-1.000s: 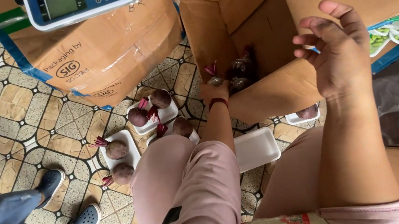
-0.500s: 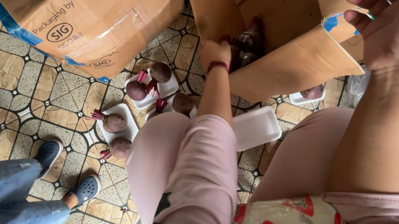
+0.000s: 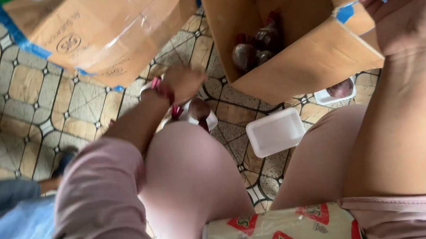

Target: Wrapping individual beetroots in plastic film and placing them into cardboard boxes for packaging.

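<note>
Reaching down, left hand (image 3: 186, 82) hovered, grip indistinct, over dark-red round beetroot (image 3: 199, 107) on white foam tray (image 3: 207, 120); right hand (image 3: 417, 5) hung open-fingered beside brown cardboard box (image 3: 310, 63).

Matt brown cardboard is forming the open box (image 3: 293, 65), glossy clear tape is shining on the other carton (image 3: 103, 35), the empty foam tray (image 3: 275, 131) is looking smooth and white, and the beetroots (image 3: 255, 48) are showing dull, earthy skins.
</note>
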